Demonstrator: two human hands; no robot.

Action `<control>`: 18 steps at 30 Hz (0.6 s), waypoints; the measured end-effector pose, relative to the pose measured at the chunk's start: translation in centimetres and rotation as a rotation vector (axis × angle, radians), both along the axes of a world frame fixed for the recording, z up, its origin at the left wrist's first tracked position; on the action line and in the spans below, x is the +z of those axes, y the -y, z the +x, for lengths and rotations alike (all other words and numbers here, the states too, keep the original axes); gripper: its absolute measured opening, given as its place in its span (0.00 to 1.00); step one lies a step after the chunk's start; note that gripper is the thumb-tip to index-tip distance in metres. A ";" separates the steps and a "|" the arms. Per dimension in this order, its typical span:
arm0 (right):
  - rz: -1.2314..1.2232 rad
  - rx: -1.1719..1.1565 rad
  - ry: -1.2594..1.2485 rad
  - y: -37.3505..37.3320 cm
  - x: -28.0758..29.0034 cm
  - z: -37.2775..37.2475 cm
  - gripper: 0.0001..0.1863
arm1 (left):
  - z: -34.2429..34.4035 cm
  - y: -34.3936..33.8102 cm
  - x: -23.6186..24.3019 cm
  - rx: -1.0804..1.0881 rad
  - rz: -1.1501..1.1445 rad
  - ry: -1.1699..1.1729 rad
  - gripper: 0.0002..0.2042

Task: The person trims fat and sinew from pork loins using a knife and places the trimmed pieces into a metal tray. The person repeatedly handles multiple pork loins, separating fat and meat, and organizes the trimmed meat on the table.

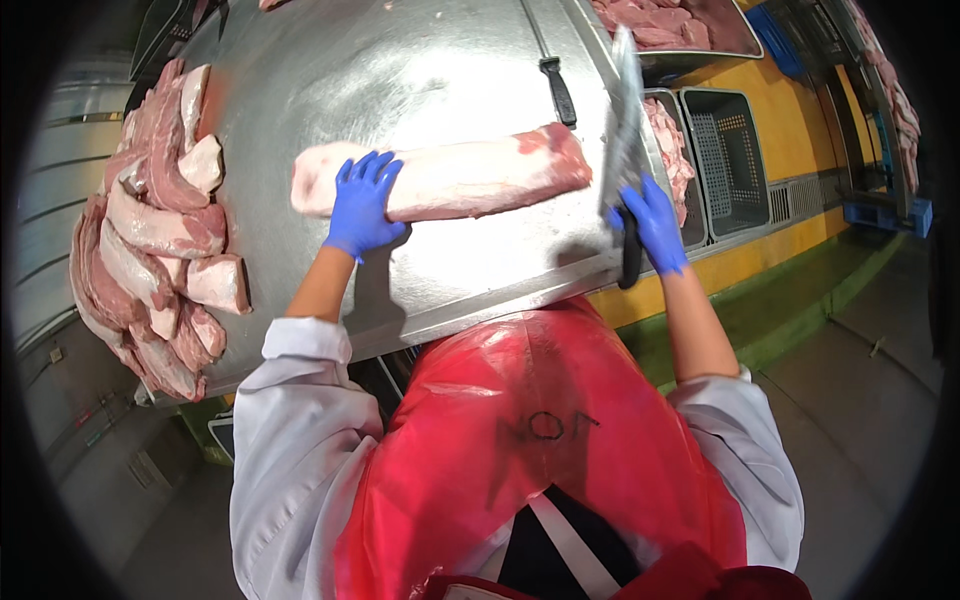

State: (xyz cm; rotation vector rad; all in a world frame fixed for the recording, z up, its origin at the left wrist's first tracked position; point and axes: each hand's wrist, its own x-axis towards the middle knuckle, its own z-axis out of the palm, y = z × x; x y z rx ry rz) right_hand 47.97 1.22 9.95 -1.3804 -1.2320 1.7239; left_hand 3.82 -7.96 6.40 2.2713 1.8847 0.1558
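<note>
A long pale slab of pork [480,175] with a redder right end lies across the steel worktable [350,70]. My left hand [365,205], in a blue glove, rests on its left part with fingers spread. My right hand [650,225], also gloved, grips the black handle of a large knife [623,110] just beyond the slab's right end; the blade points away from me and is blurred. Above the slab lies a thin rod-like tool [556,92] with a black handle. A large pile of cut meat [160,230] lies at the table's left edge.
Beyond the table's right edge are a bin of meat pieces [668,150] and a grey crate [730,150]. A container of meat [655,22] stands at top right. Hanging or stacked meat shows at far right, above a blue pallet [885,215].
</note>
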 end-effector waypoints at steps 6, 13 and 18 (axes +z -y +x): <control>0.034 0.307 -0.028 -12.4 -4.7 -7.9 0.23 | 6.6 -0.1 2.4 0.127 0.005 0.020 0.43; 0.302 0.152 -0.011 -13.1 -5.0 -6.3 0.21 | 13.9 -7.9 1.5 0.021 -0.005 0.179 0.33; 0.067 0.098 -0.068 -8.2 -4.2 -10.0 0.09 | 7.0 -9.2 -0.3 0.089 0.090 0.258 0.43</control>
